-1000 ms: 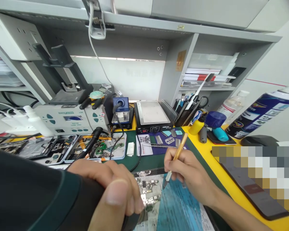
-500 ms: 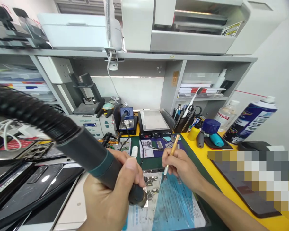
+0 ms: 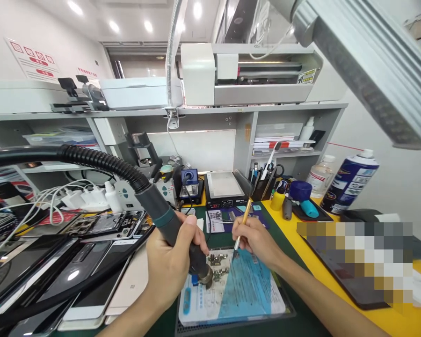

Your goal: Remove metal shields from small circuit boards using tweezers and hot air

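Note:
My left hand [image 3: 170, 267] grips the dark handle of a hot-air gun [image 3: 168, 229], whose ribbed black hose [image 3: 91, 159] arcs off to the left. Its metal nozzle [image 3: 206, 277] points down at small circuit boards [image 3: 219, 264] lying on a white and blue work pad [image 3: 245, 292]. My right hand [image 3: 257, 241] holds a thin gold-handled precision knife [image 3: 241, 229] like a pen, tip down at the pad just right of the boards.
Phones and phone screens [image 3: 73, 276] are stacked at the left. A rework station [image 3: 140, 192], a heating plate [image 3: 222, 187], a tool cup [image 3: 264, 180], bottles and a blue spray can [image 3: 347, 182] line the back. A lamp arm [image 3: 365, 65] hangs overhead at right.
The view has pulled up and back, showing more of the shelf and bench. Both hands stay over the pad; the nozzle sits closer to the boards.

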`<state>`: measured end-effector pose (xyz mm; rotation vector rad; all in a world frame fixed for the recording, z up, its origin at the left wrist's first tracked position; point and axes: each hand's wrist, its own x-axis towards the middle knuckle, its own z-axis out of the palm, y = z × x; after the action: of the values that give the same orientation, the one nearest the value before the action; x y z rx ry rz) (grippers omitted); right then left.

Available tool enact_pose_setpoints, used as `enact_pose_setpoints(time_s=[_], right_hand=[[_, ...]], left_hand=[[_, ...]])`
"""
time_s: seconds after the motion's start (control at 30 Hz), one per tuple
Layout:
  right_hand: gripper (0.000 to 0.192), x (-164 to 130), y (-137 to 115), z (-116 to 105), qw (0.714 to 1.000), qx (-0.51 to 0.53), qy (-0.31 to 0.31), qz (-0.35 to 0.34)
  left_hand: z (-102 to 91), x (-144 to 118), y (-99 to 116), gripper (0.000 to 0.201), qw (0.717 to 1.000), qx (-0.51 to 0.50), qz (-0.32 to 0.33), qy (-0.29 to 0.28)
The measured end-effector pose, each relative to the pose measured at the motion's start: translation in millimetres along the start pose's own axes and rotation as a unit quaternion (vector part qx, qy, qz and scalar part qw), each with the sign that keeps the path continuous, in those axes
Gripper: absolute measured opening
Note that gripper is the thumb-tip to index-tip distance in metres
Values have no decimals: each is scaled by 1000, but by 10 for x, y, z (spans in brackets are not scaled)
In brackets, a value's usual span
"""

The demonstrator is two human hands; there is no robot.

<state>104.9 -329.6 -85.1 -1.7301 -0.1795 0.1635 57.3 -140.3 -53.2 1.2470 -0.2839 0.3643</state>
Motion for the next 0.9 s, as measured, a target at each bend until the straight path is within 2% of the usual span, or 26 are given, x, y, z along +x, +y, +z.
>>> enact_pose_setpoints(time_s=[0.57,0.77,0.9], right_hand=[[14,6,38,1,1000,-6,-4,-19],[15,22,55,-16,1000,-14,-3,-15],[16,28,47,-10,1000,-19,3,-10]], left_hand=[[24,-58,6,24,999,-18,10,24],[-23,-107,-2,18,999,15,50,11],[9,-138,31,18,998,15,30,44]])
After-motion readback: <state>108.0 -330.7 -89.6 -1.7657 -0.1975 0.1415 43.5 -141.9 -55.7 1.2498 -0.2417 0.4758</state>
